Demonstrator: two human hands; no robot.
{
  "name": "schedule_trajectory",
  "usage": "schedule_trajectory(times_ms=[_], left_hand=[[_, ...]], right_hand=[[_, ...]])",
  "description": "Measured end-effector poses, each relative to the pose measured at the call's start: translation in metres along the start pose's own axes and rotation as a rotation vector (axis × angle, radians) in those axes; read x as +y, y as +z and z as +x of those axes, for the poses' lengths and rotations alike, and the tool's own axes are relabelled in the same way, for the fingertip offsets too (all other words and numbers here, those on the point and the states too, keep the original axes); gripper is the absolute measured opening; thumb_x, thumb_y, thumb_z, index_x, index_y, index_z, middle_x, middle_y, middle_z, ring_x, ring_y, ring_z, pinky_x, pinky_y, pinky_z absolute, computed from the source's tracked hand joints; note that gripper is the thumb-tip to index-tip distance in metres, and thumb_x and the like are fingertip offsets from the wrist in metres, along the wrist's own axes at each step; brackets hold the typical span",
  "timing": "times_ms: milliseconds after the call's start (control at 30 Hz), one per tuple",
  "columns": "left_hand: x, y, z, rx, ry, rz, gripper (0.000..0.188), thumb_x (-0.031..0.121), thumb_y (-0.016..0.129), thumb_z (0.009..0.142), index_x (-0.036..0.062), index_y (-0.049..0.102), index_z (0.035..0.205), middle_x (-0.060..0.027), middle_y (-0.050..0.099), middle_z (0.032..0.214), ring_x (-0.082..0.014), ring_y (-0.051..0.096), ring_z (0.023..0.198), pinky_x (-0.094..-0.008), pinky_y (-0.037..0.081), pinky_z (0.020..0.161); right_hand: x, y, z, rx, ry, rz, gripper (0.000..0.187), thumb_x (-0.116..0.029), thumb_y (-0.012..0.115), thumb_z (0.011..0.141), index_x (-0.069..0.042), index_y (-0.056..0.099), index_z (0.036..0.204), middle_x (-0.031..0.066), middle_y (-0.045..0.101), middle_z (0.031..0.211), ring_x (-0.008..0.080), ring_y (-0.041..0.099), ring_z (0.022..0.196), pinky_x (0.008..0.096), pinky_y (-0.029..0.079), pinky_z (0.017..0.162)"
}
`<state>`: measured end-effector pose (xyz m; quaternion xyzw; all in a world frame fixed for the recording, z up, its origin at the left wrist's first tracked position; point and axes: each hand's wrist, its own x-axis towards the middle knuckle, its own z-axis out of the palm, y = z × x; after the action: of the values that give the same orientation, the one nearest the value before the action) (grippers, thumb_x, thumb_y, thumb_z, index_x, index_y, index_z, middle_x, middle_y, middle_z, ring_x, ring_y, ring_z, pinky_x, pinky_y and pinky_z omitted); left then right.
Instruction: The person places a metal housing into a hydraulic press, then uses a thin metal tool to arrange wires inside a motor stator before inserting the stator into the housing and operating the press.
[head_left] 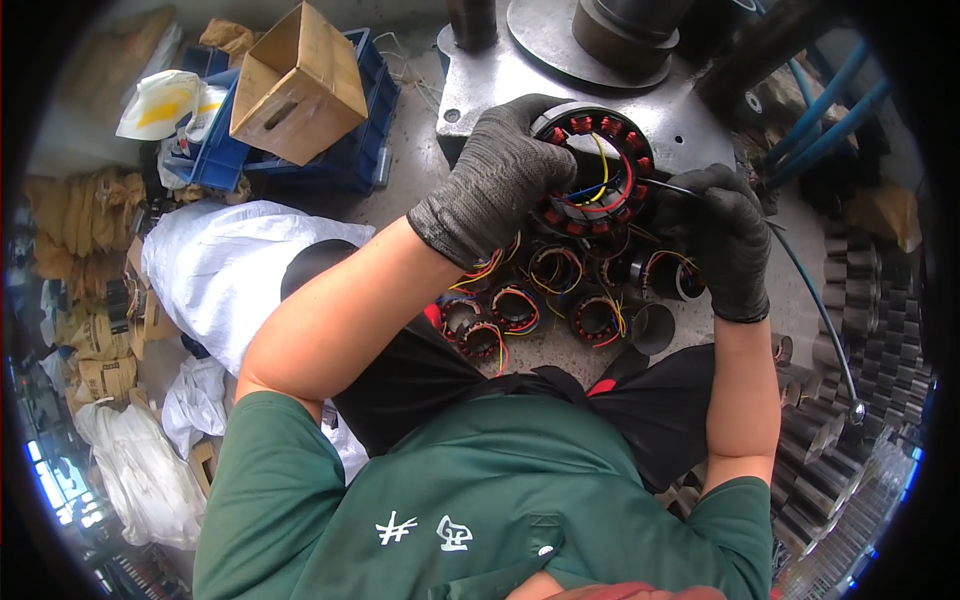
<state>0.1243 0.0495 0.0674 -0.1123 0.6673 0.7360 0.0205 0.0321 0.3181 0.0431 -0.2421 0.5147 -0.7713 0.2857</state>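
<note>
My left hand (500, 165), in a dark grey knit glove, grips the left side of a motor stator (636, 150). This is a ring with reddish copper windings and loose yellow, red and blue wires across its opening. To its right, my gloved right hand (728, 235) is closed on a thin metal rod (815, 290). The rod's tip reaches the stator's right side, and its other end, with a small round knob, hangs to the lower right. Whether the tip touches the windings is too small to tell. Several smaller wound stators (515, 308) with coloured leads lie on the floor below my hands.
A metal machine plate (480, 85) with a round base stands just beyond the stator. At the far left, a cardboard box (300, 85) sits on blue crates (375, 120). White sacks (240, 260) lie left; stacked metal cylinders (865, 330) and blue hoses (825, 120) are right.
</note>
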Motion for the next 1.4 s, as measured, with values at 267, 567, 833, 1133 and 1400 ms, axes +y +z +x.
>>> schedule_trajectory(times_ms=[267, 567, 833, 1133, 1400], left_hand=[[-0.002, 0.006, 0.0, 0.058, 0.081, -0.02, 0.064, -0.005, 0.066, 0.072, -0.0075, 0.059, 0.135, -0.0153, 0.073, 0.106, -0.0191, 0.073, 0.083, -0.0319, 0.065, 0.073], [-0.002, -0.002, 0.001, -0.001, 0.045, -0.092, 0.062, 0.001, 0.067, 0.072, -0.0064, 0.061, 0.134, -0.0139, 0.072, 0.104, -0.0196, 0.073, 0.087, -0.0315, 0.064, 0.074], [-0.005, -0.002, 0.002, 0.004, 0.024, -0.06, 0.061, 0.001, 0.064, 0.072, -0.0069, 0.061, 0.133, -0.0126, 0.072, 0.105, -0.0206, 0.073, 0.093, -0.0321, 0.063, 0.08], [-0.008, -0.003, 0.002, -0.016, 0.048, -0.045, 0.063, 0.0, 0.061, 0.07, -0.0072, 0.061, 0.133, -0.0132, 0.072, 0.106, -0.0197, 0.072, 0.092, -0.0307, 0.062, 0.078], [-0.002, 0.001, -0.001, -0.082, 0.097, -0.114, 0.065, -0.003, 0.06, 0.069, -0.0075, 0.06, 0.134, -0.0147, 0.072, 0.105, -0.0195, 0.072, 0.085, -0.0292, 0.062, 0.065]], right_hand=[[-0.006, 0.011, -0.009, 0.081, -0.11, -0.224, 0.028, -0.016, 0.065, 0.093, 0.005, 0.072, 0.11, 0.0139, 0.077, 0.102, 0.0219, 0.074, 0.097, 0.036, 0.059, 0.093], [-0.005, 0.0, -0.003, -0.01, -0.103, -0.099, 0.03, -0.018, 0.067, 0.092, 0.005, 0.072, 0.109, 0.0154, 0.076, 0.102, 0.0219, 0.074, 0.092, 0.0341, 0.059, 0.086], [-0.002, 0.016, -0.008, 0.09, -0.172, -0.176, 0.028, -0.016, 0.065, 0.094, 0.006, 0.071, 0.109, 0.015, 0.076, 0.102, 0.0217, 0.074, 0.093, 0.0348, 0.06, 0.088], [-0.004, 0.003, -0.005, 0.003, -0.134, -0.193, 0.029, -0.017, 0.062, 0.094, 0.006, 0.071, 0.11, 0.0163, 0.075, 0.103, 0.0228, 0.074, 0.094, 0.0352, 0.06, 0.086], [0.009, 0.0, -0.004, -0.096, -0.003, 0.203, 0.029, -0.021, 0.062, 0.089, 0.003, 0.067, 0.105, 0.0195, 0.072, 0.099, 0.0282, 0.071, 0.087, 0.0396, 0.061, 0.082]])
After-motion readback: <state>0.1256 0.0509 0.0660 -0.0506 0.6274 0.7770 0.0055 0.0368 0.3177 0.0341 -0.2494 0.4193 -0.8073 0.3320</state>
